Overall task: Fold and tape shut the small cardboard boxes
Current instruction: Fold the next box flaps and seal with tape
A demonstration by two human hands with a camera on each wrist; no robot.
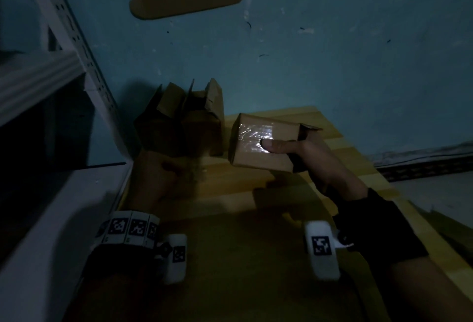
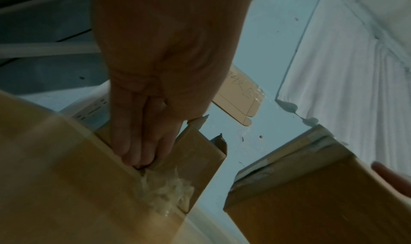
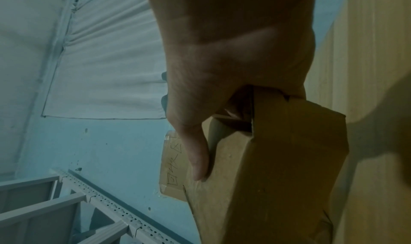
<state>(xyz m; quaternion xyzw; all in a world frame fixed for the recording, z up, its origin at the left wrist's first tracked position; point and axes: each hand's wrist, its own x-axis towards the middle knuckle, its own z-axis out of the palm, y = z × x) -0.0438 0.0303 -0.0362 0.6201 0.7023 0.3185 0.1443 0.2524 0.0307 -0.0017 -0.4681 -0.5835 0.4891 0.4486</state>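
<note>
Boxes come first: two small brown cardboard boxes sit over the yellow wooden tabletop [image 1: 256, 193], against a blue painted wall [image 1: 332, 53]. The open-topped brown box [image 1: 179, 127] stands at the back left, beside the white metal shelving rack [image 1: 84, 65], its flaps upright and unfolded; crumpled clear tape clings to one corner, so its top is not yet closed. The left hand [image 2: 142, 138] grips its rim, fingers curled over the cardboard edge. The taped brown box [image 1: 263, 142], just beside it on the right, is held off the table; glossy clear tape covers the face turned to the camera, while one end flap near the palm looks loose. The right hand [image 1: 307, 152] clamps it, thumb on the tape. By my judgement, one seam is sealed and both boxes need more folding and taping.
</note>
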